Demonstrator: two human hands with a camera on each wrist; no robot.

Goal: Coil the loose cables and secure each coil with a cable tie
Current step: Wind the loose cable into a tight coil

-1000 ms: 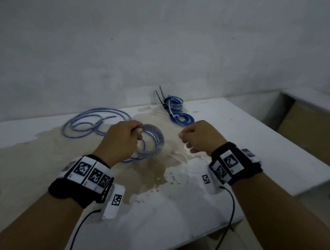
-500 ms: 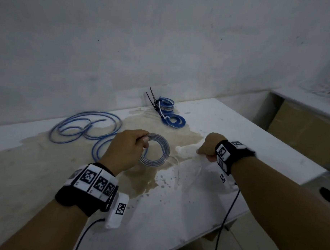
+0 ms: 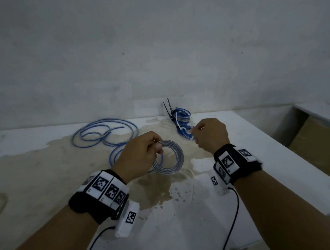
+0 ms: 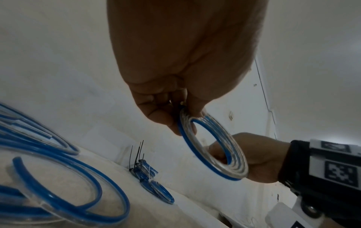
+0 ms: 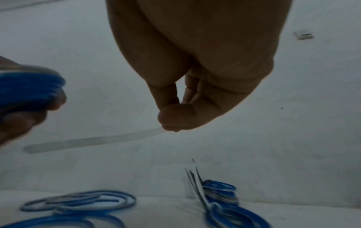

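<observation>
From twelve o'clock the left hand [image 4: 185, 61] reaches down, its fingertips [image 4: 171, 123] pinching the top of a small flat coil of clear, blue-striped cable [image 4: 213, 148]. The right hand [image 4: 254, 155] sits behind the coil at four o'clock. Loose blue cable loops [image 4: 64, 192] sprawl at eight o'clock, and tied blue coils with upright black cable ties [image 4: 148, 177] lie at six.

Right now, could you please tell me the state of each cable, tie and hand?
coil: wound, untied, held above table
left hand: grips coil
right hand: pinches white cable tie
loose cable: uncoiled on table
finished coils: tied, by wall
</observation>
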